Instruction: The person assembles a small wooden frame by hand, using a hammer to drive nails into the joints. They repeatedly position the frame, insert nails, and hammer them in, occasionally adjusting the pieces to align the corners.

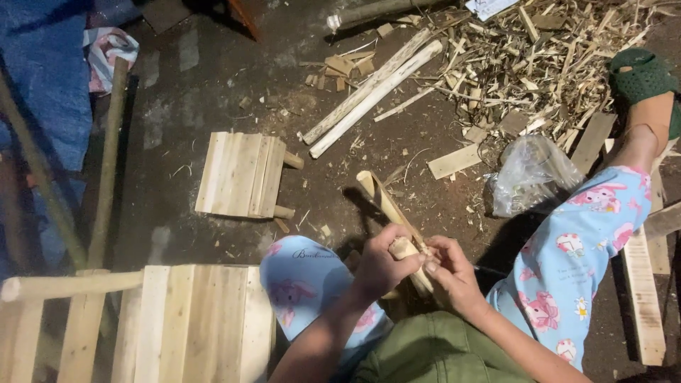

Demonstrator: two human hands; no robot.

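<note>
Gripping a short peeled wooden peg (404,248) in my left hand (379,266), fingers wrapped round it, w/ my right hand (454,275) pinching its near end beside a longer split stick (386,206) that slants away to the far left. Both sit btwn my knees, low centre. Left of them lies a small slatted wood panel (240,174); a bigger slatted piece (177,323) is near left. Far right: two pale poles (372,89), a shavings heap (539,57), a clear plastic bag (528,174).
</note>
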